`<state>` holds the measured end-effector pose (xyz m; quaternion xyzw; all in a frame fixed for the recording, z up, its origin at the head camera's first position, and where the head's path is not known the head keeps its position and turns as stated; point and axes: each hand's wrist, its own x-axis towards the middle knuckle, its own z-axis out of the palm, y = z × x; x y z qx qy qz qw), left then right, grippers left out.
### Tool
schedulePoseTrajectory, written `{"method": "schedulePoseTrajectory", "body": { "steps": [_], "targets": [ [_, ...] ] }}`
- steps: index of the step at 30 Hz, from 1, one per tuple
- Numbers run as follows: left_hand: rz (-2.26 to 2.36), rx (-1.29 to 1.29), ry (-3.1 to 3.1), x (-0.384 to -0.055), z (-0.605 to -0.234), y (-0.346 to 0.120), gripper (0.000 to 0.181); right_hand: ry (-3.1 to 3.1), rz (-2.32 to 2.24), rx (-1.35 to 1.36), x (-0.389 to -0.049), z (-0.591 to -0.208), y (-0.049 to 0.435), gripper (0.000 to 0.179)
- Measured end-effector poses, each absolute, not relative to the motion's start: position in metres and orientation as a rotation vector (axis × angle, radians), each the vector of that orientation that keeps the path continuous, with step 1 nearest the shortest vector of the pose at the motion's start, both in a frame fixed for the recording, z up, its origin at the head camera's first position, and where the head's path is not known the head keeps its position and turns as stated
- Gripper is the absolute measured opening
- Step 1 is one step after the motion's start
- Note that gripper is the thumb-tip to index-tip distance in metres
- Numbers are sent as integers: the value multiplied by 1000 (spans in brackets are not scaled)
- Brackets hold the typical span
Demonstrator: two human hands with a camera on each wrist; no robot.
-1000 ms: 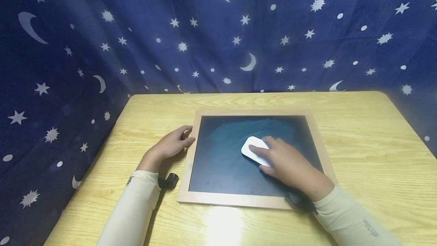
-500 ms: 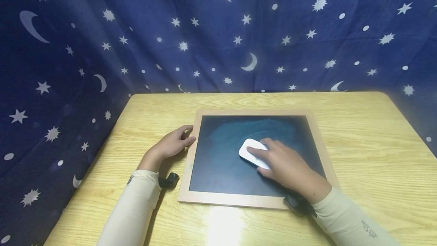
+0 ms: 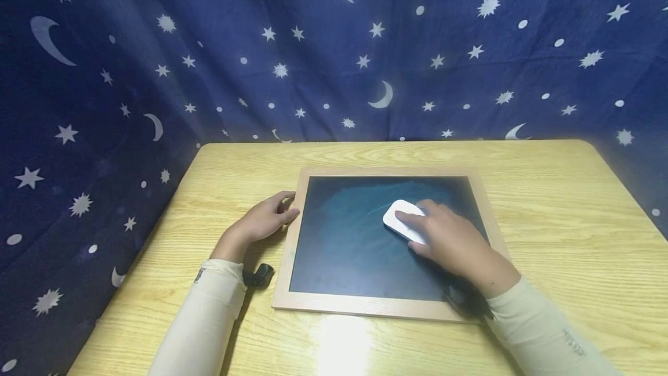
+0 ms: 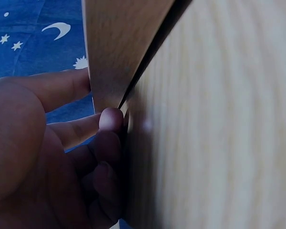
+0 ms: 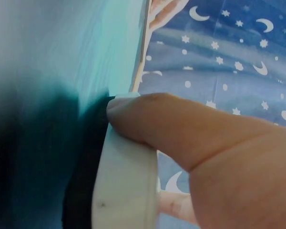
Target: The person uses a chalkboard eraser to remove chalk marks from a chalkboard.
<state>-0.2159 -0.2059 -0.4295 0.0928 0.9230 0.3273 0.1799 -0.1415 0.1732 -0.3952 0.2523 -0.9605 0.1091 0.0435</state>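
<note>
**Starry blue curtain (image 3: 313,45) behind a wood-grain desk (image 3: 548,202), where a white eraser (image 3: 398,220) meets a chalkboard (image 3: 334,263)**

Moons and stars pattern the curtain. The chalkboard lies flat on the desk inside a pale wooden frame (image 3: 360,305), its dark surface clouded with a teal smear (image 3: 339,208). The eraser is near the middle of the board, slightly to the right, just beside a thin pale line (image 3: 379,209).

The person's right hand (image 3: 454,239) has its fingers clamped on the eraser: forefinger along the top, thumb on the near side, another finger opposite. This grip probably keeps the dark pad (image 5: 81,195) beneath flat against the board.

The left hand (image 3: 261,222) holds the frame's left side, thumb on its upper edge, other fingers curled together at its side, likely so the board cannot slide. Pale sleeves (image 3: 200,321) cover both forearms.
</note>
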Motion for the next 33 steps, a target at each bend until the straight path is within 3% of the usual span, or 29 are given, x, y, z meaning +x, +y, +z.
{"method": "schedulePoseTrajectory", "body": {
  "steps": [33],
  "targets": [
    [928, 283, 2608, -215, -428, -206, 62, -2994, 395, 658, -159, -392, 208, 60]
  ]
}}
